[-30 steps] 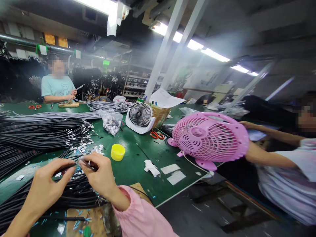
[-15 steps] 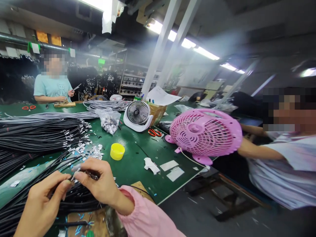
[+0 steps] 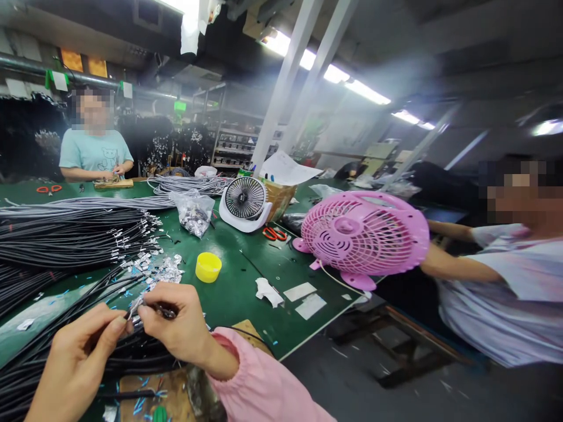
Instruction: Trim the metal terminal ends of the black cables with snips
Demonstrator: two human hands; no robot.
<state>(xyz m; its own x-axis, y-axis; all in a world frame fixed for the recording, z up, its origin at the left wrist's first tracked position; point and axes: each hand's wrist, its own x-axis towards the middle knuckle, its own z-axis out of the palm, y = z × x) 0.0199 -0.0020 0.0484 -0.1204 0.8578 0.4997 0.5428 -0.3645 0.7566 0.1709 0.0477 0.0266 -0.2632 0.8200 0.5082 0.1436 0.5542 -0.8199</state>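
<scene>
cable end (image 3: 134, 308) I'm pinching looks silvery + dark. my sleeve (image 3: 264, 375) = light pink, big fan (image 3: 367, 234) a deeper lilac-pink. table (image 3: 240, 299) dark grn, cables (image 3: 65, 234) mostly blk w/ some gry. small fan (image 3: 244, 198): blk grille, wht frame. cup (image 3: 207, 273) bright yel, scissors (image 3: 274, 234) org-red handles. co-worker's tee (image 3: 88, 149) pale aqua w/ bear outline, other one's shirt (image 3: 497, 316) wht w/ faint pink smudges.

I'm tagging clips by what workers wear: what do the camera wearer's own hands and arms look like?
The left hand and right hand wear no gloves. The right arm has a loose, plain pink sleeve with a gathered cuff near the wrist. No sleeve shows on the left arm before the picture's edge cuts it off.
</scene>
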